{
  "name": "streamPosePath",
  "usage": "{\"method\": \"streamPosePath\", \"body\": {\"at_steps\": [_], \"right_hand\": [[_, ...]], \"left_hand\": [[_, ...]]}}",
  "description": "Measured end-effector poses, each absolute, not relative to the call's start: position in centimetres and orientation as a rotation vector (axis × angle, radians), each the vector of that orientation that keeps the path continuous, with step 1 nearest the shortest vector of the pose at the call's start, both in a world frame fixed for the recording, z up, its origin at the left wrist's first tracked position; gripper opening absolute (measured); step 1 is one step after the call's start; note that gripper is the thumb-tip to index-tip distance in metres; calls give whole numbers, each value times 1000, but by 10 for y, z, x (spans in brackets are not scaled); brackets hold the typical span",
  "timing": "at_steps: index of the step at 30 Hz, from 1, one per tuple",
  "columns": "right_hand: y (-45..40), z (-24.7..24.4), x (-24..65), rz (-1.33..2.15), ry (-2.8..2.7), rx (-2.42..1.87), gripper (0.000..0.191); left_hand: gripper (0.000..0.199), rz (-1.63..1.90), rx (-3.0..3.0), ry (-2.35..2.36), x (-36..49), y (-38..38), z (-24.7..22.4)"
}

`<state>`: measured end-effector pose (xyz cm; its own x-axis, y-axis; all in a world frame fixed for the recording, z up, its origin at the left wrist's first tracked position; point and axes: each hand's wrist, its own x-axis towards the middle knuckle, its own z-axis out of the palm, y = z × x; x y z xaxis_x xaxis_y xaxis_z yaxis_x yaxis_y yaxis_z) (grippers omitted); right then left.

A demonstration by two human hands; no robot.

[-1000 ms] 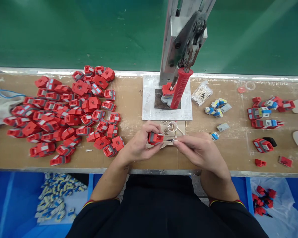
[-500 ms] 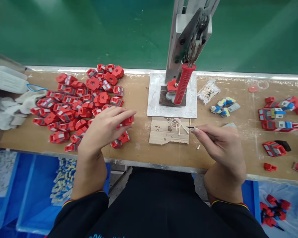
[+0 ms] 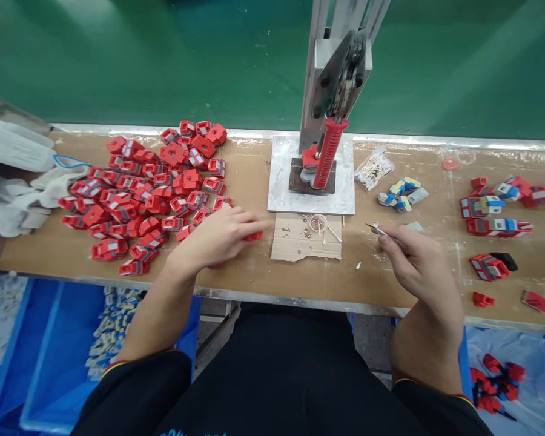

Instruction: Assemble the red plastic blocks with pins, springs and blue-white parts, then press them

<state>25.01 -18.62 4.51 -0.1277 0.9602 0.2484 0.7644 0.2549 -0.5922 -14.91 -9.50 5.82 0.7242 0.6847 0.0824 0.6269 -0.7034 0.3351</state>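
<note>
My left hand (image 3: 222, 235) is closed on a red plastic toy vehicle part (image 3: 254, 236), mostly hidden by the fingers, just left of the torn cardboard piece (image 3: 295, 239). Another red part lies partly hidden under this hand. Pinched in my right hand (image 3: 415, 257) is a thin dark-tipped tool (image 3: 375, 229), its tip pointing left over the table; its exact kind is unclear. On the cardboard are cotton swabs (image 3: 332, 233), a clear ring (image 3: 318, 223) and brown smears. A pile of similar red parts (image 3: 136, 194) spreads to the left.
A lever press (image 3: 331, 151) with a red handle stands on a metal plate (image 3: 277, 181) at the back. Right of it lie a bundle of swabs (image 3: 373, 169), blue-yellow-white pieces (image 3: 399, 194) and red toy vehicles (image 3: 495, 227). Blue bins (image 3: 49, 363) sit below the table edge.
My left hand has moved right with the red part, towards the cardboard. My right hand has drawn right with the dark-tipped tool, away from the cardboard. The view has shifted slightly.
</note>
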Motion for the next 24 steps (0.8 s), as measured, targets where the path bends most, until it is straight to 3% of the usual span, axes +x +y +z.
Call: {"method": "streamPosePath", "body": {"at_steps": [6, 10, 14, 24], "right_hand": [[-196, 33, 256, 403, -1875, -1566, 23], [-200, 31, 246, 427, -1824, -1568, 20], [-203, 42, 219, 476, -1803, -1457, 12], [-183, 84, 161, 254, -2145, -976, 17]], "left_hand": [[35, 238, 2558, 1076, -151, -87, 48], [40, 726, 2204, 1122, -152, -93, 41], [52, 1086, 1848, 833, -138, -105, 34], [49, 1049, 1727, 599, -115, -122, 36]]}}
